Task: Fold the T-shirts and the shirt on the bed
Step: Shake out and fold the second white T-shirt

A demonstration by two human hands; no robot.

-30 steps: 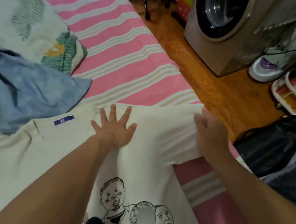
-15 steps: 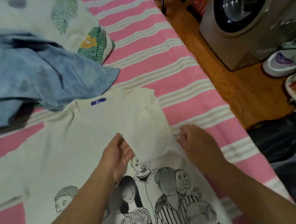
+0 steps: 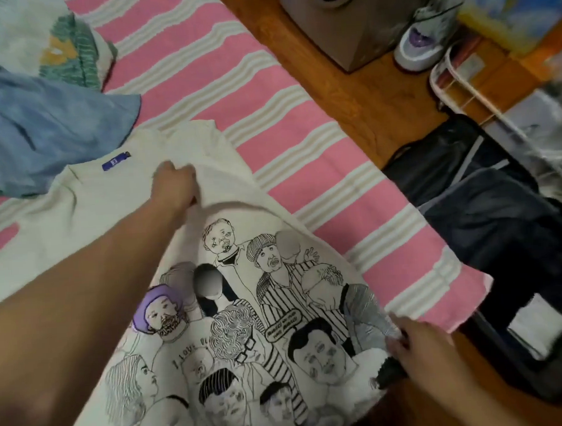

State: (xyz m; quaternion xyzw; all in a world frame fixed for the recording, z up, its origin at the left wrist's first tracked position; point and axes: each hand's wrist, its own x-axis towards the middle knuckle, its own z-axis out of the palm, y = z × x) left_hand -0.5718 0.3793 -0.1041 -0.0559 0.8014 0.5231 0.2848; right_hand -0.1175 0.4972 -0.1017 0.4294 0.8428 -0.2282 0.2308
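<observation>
Since a moment ago, both of my hands have slid apart along the right side of the cream T-shirt (image 3: 116,202): my left hand (image 3: 174,189) is now up near the shoulder, fingers curled into the cloth below the purple neck label (image 3: 115,160), and my right hand (image 3: 417,345) has dropped toward the hem, pinching the edge beside the printed faces. The shirt lies print-up on the pink striped bed (image 3: 267,93), its right side lifted between my two grips. To fold well, I think I should keep that edge taut and carry it over in one straight line toward the middle. My right hand sits close to the bed's edge, with the dark bag (image 3: 487,208) just below on the floor. The blue shirt (image 3: 40,127) touches the collar, so open room lies on the stripes beyond.
</observation>
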